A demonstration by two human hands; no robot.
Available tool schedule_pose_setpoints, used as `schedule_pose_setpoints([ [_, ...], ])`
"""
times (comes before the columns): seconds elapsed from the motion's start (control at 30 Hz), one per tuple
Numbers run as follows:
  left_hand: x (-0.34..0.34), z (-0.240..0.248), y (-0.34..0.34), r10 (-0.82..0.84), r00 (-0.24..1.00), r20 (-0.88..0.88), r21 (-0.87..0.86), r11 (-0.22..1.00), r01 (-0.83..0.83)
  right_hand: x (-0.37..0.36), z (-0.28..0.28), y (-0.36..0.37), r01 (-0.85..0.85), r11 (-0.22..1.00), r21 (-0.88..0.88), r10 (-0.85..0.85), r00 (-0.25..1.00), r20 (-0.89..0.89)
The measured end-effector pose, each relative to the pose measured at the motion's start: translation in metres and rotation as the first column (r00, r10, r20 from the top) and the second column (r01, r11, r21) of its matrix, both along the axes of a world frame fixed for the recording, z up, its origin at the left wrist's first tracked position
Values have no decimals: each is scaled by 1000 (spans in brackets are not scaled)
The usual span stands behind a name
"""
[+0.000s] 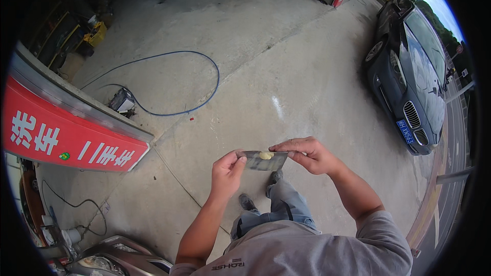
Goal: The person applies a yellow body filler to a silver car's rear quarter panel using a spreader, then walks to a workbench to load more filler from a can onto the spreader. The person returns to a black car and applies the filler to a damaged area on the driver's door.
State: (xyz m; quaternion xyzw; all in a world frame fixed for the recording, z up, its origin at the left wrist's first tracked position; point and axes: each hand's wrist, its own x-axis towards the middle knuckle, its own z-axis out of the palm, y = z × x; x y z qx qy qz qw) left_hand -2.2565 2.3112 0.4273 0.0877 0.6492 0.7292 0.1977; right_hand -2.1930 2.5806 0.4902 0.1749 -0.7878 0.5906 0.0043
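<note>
The pale lump [266, 156] sits near the far edge of the plate [262, 164]; the left hand [227, 175] and right hand [311, 155] each pinch an end, holding it between them. A tilt by either could slide the lump over that edge; the floor [204, 138] lies below.
</note>
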Motion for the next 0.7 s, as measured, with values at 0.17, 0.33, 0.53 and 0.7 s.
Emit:
schedule_pose_setpoints([
  [0.17, -56, 19, 32, -41, 997, -71, -16, 999, 40, -37, 0, 54, 7, 969, 247, 15, 996, -87],
  [0.33, -143, 26, 122, 129, 970, -207, -13, 991, -134, -91, -32, 127, 545, 814, 201, -579, 785, 219],
  [0.53, -219, 50, 273, -60, 966, -252, -101, 994, 36, -194, -52, 196, 742, 564, -361, -634, 670, 387],
  [0.7, -280, 65, 343, -292, 898, -328, -356, 919, 168, -258, -26, 252, 750, 559, -353, -588, 659, 468],
])
